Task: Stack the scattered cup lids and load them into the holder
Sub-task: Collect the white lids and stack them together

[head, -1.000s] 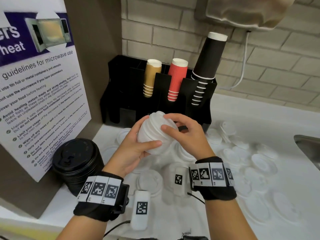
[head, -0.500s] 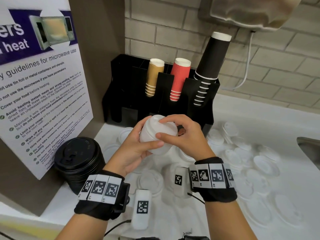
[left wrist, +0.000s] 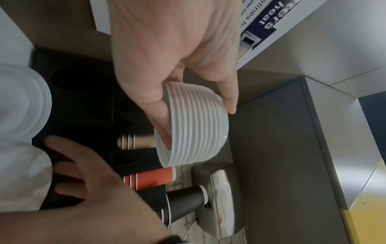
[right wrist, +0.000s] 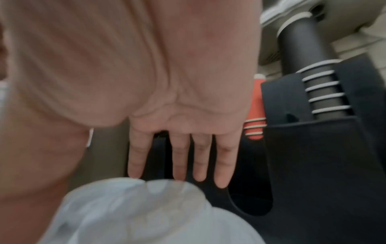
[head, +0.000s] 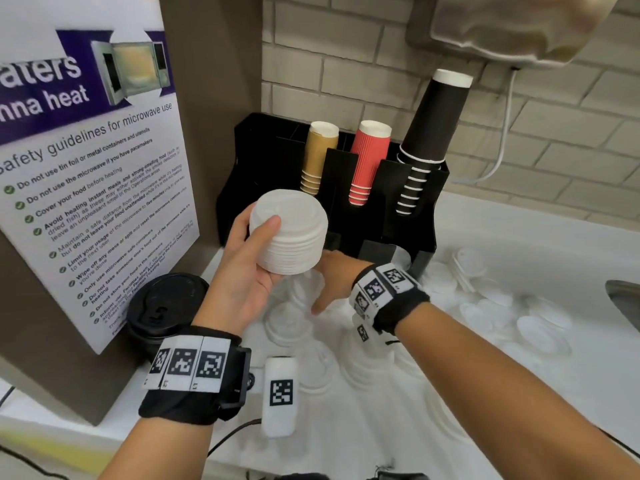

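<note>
Head view: lid stack [head: 289,233] raised in left hand [head: 242,271], just in front of holder [head: 408,216].
Thumb over the top, fingers under the rim, the stack's axis tilted off upright. Right hand [head: 334,282], fingers straight and grasping nothing, reaches down under the stack to loose lids [head: 512,306] on the counter [head: 519,393], fingertips [right wrist: 221,181] near one; it is nearer these lids.

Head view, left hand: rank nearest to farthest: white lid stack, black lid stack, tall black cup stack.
1. White lid stack: gripped in the left hand itself.
2. Black lid stack: on the counter, lower left of the hand.
3. Tall black cup stack: holder's right end, far upper right.
</note>
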Demonstrator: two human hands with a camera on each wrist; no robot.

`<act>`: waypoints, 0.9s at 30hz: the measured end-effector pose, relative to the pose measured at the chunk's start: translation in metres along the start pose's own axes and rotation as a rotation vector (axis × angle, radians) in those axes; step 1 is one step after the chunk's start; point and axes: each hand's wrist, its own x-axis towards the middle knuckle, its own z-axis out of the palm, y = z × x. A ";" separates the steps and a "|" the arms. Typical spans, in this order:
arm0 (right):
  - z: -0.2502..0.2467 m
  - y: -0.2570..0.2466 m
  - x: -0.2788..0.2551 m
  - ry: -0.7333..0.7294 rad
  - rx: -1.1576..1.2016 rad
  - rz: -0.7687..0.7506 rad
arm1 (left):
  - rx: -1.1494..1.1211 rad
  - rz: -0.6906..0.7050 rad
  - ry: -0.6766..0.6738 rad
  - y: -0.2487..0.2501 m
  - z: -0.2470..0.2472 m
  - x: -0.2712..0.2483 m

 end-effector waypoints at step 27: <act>0.044 0.050 -0.054 0.480 0.544 0.237 | 0.044 -0.055 -0.051 -0.031 -0.006 0.009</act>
